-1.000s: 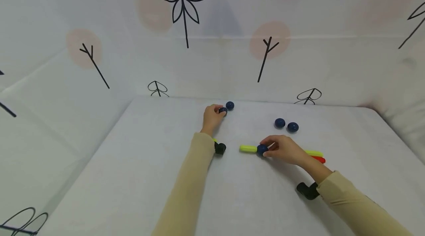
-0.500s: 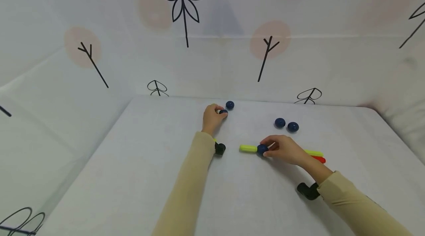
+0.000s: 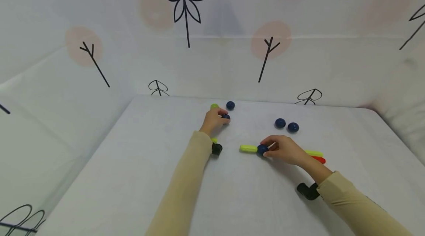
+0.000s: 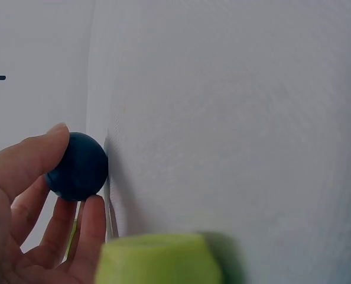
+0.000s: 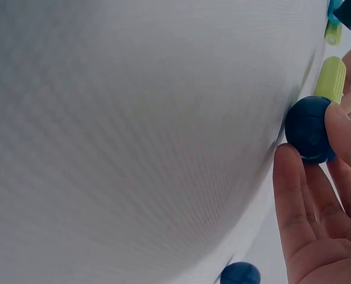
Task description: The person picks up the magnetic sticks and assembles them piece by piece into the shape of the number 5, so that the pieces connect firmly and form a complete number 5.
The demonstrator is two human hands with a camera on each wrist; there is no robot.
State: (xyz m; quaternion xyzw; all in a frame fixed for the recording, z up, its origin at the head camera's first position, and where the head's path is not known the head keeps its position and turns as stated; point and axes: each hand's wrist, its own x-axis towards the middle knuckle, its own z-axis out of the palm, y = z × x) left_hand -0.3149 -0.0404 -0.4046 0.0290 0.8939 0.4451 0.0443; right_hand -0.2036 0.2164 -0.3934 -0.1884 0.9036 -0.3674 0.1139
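Near the far edge, my left hand (image 3: 211, 121) pinches a dark blue ball (image 4: 78, 168) between thumb and fingertips. A green ball (image 3: 214, 106) shows just behind that hand, and another dark blue ball (image 3: 230, 105) lies slightly beyond it. My right hand (image 3: 282, 149) pinches a dark blue ball (image 5: 308, 129) at the right end of a ribbed yellow-green stick (image 3: 248, 149). In the right wrist view, thumb and fingertips are on either side of this ball, and ball and stick meet end to end.
Two dark blue balls, one left (image 3: 280, 123) and one right (image 3: 293, 127), lie beyond my right hand. A yellow-green stick (image 3: 314, 153) and a red stick (image 3: 319, 159) are partly hidden by my right wrist. Dark elbow-shaped pieces lie beside the left sleeve (image 3: 217, 149) and right sleeve (image 3: 308, 191).
My left hand has drawn its blue ball slightly toward me and to the right, uncovering the green ball behind. The right hand keeps its place on the ball and stick.
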